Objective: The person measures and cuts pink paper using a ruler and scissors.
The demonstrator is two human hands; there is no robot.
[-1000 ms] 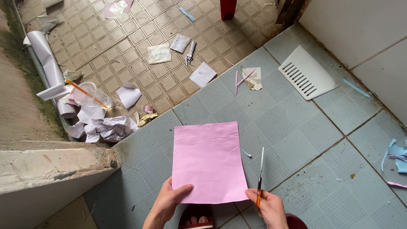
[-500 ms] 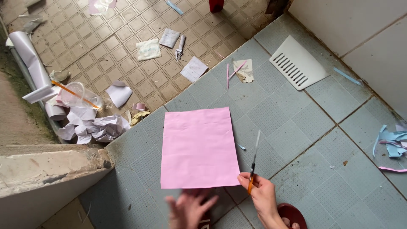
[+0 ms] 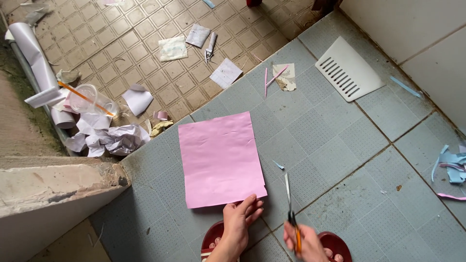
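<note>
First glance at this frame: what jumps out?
The pink sheet lying flat on the grey tiled floor, mid-frame, with the left hand touching its near edge. Right beside it, the right hand holds scissors, blades pointing away. At left, crumpled white paper piles by a plastic cup.

Pink paper sheet (image 3: 221, 160), orange-handled scissors (image 3: 292, 218), grey-blue tiled floor (image 3: 340, 160), red sandals (image 3: 335, 242).

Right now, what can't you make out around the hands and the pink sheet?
- Right hand, head view: motion-blurred, cut by the bottom edge; grip on the scissors unclear.
- Scissors: blades blurred; open or closed unknown.
- Left hand: covers part of the pink sheet near edge.
</note>
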